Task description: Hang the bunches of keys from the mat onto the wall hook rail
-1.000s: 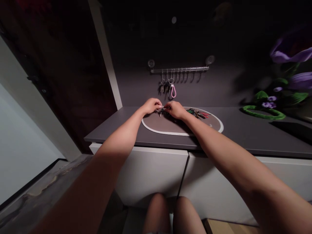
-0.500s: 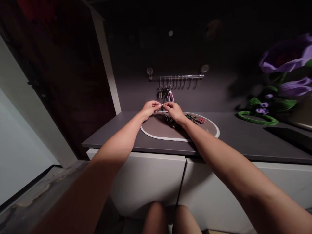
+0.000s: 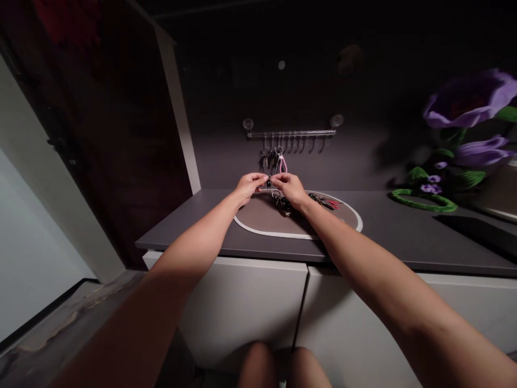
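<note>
My left hand [image 3: 251,185] and my right hand [image 3: 288,187] meet fingertip to fingertip above an oval mat [image 3: 258,225]. Both are closed in a pinch on a small key ring, from which dark keys [image 3: 269,184] hang between them. Under and beside my right hand lies a bunch of keys [image 3: 285,207] on the mat. More keys [image 3: 321,201], some with red parts, spread out to the right, partly hidden by my right wrist.
A clear rail with hooks [image 3: 291,133] is fixed to the wall behind; keys [image 3: 265,158] and a pink loop [image 3: 283,163] hang at its left. Purple flowers [image 3: 470,105] and a green ring [image 3: 424,205] stand on the right of the dark counter [image 3: 194,226].
The whole view has shifted slightly, so the scene sits a little lower. Both hands stay together, pinching the key ring over the mat.
</note>
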Tool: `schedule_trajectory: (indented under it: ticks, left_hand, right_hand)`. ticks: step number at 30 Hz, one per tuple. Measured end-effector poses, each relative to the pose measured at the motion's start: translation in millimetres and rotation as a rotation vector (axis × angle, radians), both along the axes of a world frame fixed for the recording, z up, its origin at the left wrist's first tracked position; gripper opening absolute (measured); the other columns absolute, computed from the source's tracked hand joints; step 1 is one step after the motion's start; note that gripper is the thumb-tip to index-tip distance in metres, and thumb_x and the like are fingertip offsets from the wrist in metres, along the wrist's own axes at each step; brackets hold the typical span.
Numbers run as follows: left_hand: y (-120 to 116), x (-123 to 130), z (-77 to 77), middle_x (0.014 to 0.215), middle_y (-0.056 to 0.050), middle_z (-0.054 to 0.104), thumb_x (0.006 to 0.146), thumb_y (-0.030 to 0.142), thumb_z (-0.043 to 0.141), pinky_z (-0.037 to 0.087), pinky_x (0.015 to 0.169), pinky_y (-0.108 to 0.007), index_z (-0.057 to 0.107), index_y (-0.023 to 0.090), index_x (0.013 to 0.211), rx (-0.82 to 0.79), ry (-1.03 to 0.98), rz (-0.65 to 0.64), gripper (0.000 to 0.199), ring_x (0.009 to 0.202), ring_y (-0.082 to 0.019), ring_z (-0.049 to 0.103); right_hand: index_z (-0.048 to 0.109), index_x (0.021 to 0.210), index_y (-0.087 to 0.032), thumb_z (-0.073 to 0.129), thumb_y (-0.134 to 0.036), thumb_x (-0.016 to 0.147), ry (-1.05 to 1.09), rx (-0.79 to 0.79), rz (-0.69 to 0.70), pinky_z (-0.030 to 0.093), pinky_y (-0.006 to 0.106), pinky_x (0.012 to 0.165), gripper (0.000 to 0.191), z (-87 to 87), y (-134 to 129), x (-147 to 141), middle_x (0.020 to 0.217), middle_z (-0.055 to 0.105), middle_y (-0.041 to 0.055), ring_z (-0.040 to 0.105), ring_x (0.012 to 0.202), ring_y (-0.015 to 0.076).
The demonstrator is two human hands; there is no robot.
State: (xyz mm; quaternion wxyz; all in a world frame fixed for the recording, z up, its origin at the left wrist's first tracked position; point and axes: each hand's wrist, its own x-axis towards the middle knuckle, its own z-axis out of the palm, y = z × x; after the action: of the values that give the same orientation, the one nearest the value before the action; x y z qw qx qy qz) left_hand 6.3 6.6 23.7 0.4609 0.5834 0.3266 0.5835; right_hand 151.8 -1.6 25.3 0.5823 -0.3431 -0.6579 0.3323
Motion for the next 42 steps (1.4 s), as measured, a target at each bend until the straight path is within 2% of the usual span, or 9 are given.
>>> schedule_trajectory:
  ticks: [11, 17, 21, 27, 30, 34, 42]
  left_hand:
    - [-2.6, 3.0, 0.2, 0.071, -0.001, 0.061, 0.055, 0.030, 0.074, 0.038, 0.053, -0.018, 0.065, 0.013, 0.075, -0.012, -0.005, -0.010, 0.028, 0.063, -0.007, 0.051]
    - [-3.9, 6.4, -0.9, 0.069, -0.001, 0.058, 0.063, 0.032, 0.068, 0.037, 0.051, -0.018, 0.063, 0.013, 0.078, -0.013, -0.010, 0.007, 0.025, 0.059, -0.006, 0.050]
    - [-3.6, 9.6, -5.3, 0.063, -0.001, 0.056, 0.074, 0.038, 0.055, 0.035, 0.049, -0.019, 0.059, 0.013, 0.072, 0.066, 0.172, 0.108, 0.026, 0.053, -0.007, 0.047]
    - [-7.7, 15.6, -10.8, 0.054, 0.002, 0.052, 0.080, 0.035, 0.044, 0.033, 0.056, -0.022, 0.055, 0.015, 0.064, 0.361, 0.594, 0.319, 0.028, 0.053, -0.009, 0.045]
    - [-8.4, 18.1, -12.5, 0.061, 0.001, 0.056, 0.082, 0.032, 0.040, 0.034, 0.059, -0.022, 0.056, 0.015, 0.067, 0.424, 0.713, 0.351, 0.028, 0.058, -0.010, 0.047]
    - [-5.6, 21.1, -15.8, 0.066, -0.001, 0.059, 0.083, 0.031, 0.038, 0.034, 0.061, -0.023, 0.058, 0.016, 0.070, 0.475, 0.814, 0.377, 0.029, 0.062, -0.012, 0.049]
    - [-2.0, 25.0, -19.4, 0.072, -0.005, 0.062, 0.085, 0.030, 0.037, 0.035, 0.064, -0.024, 0.060, 0.017, 0.071, 0.517, 0.895, 0.389, 0.030, 0.068, -0.014, 0.052]
  right_hand:
    - [0.055, 0.071, -0.014, 0.063, -0.033, 0.063, -0.013, 0.031, 0.035, 0.040, 0.024, 0.066, 0.022, -4.1, 8.3, 2.6, 0.066, 0.054, -0.0010, 0.047, 0.063, 0.0086]
    - [0.054, 0.071, -0.016, 0.064, -0.036, 0.063, 0.032, 0.021, 0.027, 0.041, 0.025, 0.067, 0.023, -3.0, 10.5, 6.0, 0.066, 0.053, -0.0017, 0.046, 0.063, 0.0090]
    - [0.052, 0.071, -0.017, 0.065, -0.037, 0.062, 0.120, -0.031, 0.025, 0.042, 0.025, 0.068, 0.025, -1.0, 8.1, 7.8, 0.067, 0.052, -0.0025, 0.047, 0.064, 0.0083]
    - [0.050, 0.071, -0.016, 0.067, -0.036, 0.059, 0.254, -0.137, -0.015, 0.044, 0.023, 0.063, 0.028, 3.6, 6.7, 11.3, 0.067, 0.050, -0.0029, 0.047, 0.063, 0.0071]
    - [0.048, 0.071, -0.016, 0.066, -0.036, 0.060, 0.308, -0.137, -0.027, 0.045, 0.023, 0.060, 0.029, 12.6, 11.6, 14.1, 0.067, 0.051, -0.0017, 0.049, 0.063, 0.0076]
    - [0.047, 0.070, -0.016, 0.063, -0.032, 0.064, 0.338, -0.120, -0.042, 0.046, 0.023, 0.058, 0.023, 33.4, 21.4, 16.6, 0.064, 0.049, -0.0020, 0.048, 0.058, 0.0068]
    - [0.045, 0.063, -0.016, 0.054, -0.015, 0.071, 0.360, -0.136, -0.118, 0.046, 0.022, 0.055, 0.012, 75.5, 41.4, 14.6, 0.052, 0.047, -0.0044, 0.045, 0.048, 0.0053]
